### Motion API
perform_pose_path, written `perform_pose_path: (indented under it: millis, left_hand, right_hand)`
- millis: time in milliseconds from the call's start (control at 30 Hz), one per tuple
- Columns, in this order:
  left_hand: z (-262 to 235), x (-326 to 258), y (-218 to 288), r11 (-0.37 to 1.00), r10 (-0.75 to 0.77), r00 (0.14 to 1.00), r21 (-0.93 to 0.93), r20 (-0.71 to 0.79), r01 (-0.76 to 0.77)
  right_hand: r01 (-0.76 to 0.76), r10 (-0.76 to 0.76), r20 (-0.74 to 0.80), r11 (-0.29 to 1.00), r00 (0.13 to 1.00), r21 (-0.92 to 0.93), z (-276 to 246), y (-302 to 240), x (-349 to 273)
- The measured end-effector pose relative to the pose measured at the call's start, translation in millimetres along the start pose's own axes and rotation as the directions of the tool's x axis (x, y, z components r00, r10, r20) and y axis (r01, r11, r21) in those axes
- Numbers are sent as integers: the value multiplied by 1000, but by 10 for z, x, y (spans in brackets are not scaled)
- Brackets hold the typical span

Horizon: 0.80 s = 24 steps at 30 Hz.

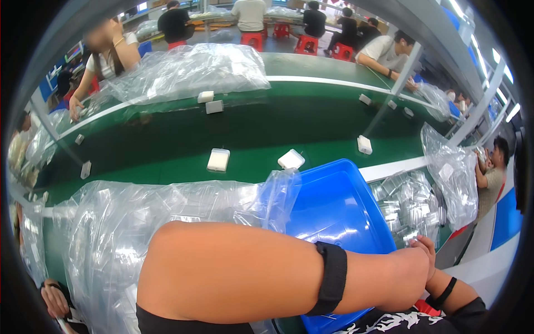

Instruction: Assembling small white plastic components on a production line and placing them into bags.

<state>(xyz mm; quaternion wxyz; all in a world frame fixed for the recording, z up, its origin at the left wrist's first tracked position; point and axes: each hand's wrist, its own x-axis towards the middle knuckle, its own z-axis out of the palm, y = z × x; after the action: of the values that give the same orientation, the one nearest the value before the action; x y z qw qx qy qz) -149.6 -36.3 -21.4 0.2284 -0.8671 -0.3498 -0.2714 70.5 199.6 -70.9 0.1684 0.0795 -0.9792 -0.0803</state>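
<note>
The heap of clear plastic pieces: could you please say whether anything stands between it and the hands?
Nothing visible: the hands are at the near edge of the heap; the blue tray lies to its left.

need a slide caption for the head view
Left hand and right hand close together beside clear plastic pieces, the left forearm stretched across a blue rectangular plastic tray.

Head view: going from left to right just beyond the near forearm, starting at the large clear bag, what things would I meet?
Large clear bag, blue tray, pile of clear plastic pieces, smaller clear bag.
</note>
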Motion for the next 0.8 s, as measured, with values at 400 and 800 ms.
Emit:
perform_pose_path:
  millis: [400,800]
  left_hand:
    - [-239,37,-177,995,41,962,-100,271,-15]
    - [-413,233,-272,986,126,835,-158,536,-47]
  right_hand:
    - [32,-28,-31,989,999,146,-177,-66,132]
    - [24,-2,-166,991,986,130,-656,114,571]
